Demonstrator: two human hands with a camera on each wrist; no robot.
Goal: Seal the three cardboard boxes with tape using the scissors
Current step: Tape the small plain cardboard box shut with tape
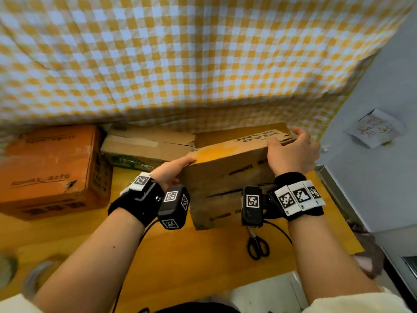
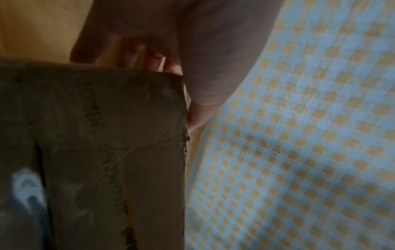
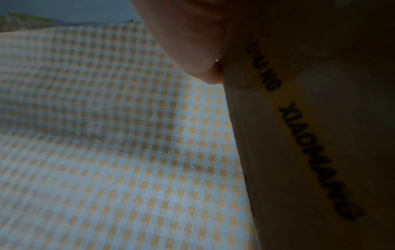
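- Brown box (image 1: pixel 228 177) printed XIAOMANG, held up off the wooden table (image 1: pixel 191 263) and tipped, top face turned toward the checked cloth (image 1: pixel 180 53); long axis running left to right between the hands, right end higher and farther away.
- Left hand (image 1: pixel 169 171) clasping the near-left top corner, thumb lying along the top edge; in the left wrist view, fingers (image 2: pixel 149 59) reaching past the box's end, thumb flat against its side.
- Right hand (image 1: pixel 291 152) curled over the far-right top corner, fingers bent over the edge, thumb pressed to the printed face in the right wrist view.
- Scissors (image 1: pixel 257 243) with black handles flat on the table, below the held box and just inside the right forearm, gripped by neither hand.
- Orange box (image 1: pixel 52 170) standing at the left, well apart from the hands; flatter brown box (image 1: pixel 146 147) between it and the held one, against the cloth.
- Blurred tape rolls (image 1: pixel 33 276) at the near-left table edge.
- Paper note (image 1: pixel 374 128) on the grey wall at right.
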